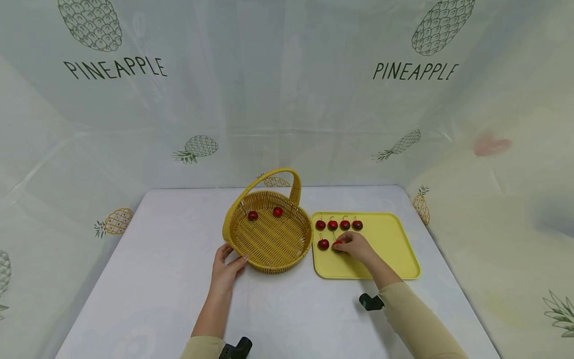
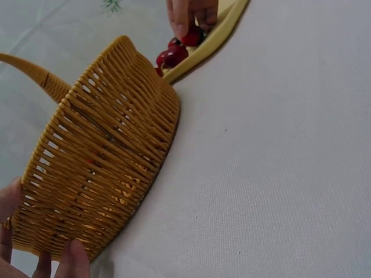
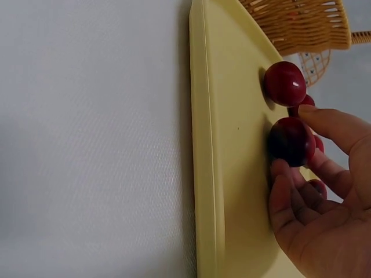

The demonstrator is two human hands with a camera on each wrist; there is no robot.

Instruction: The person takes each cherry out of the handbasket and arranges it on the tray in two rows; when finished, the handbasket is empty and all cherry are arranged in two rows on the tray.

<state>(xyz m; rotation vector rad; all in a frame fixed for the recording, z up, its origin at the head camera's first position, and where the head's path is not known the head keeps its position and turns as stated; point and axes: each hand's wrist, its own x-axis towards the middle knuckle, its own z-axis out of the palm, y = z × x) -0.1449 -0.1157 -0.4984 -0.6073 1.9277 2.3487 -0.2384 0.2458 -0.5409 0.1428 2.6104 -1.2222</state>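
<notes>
My left hand point(image 1: 226, 269) holds the lower left side of a yellow woven basket point(image 1: 273, 244) with an arched handle. In the left wrist view its fingers point(image 2: 74, 260) lie against the wicker wall and up at the rim. Two red cherries point(image 1: 253, 215) lie inside the basket. Over the yellow tray point(image 1: 385, 244), my right hand point(image 1: 356, 247) pinches a dark red cherry point(image 3: 291, 142) between thumb and fingers, low above the tray surface. Another cherry point(image 1: 323, 244) sits just left of it, and several stemmed cherries point(image 1: 345, 225) form a row behind.
The tray's left edge stands right beside the basket on a white table point(image 1: 179, 239). A pale curtain-like cloth point(image 1: 278, 89) printed with pineapples hangs behind and at the sides. Black wrist devices point(image 1: 371, 301) show at both sleeves.
</notes>
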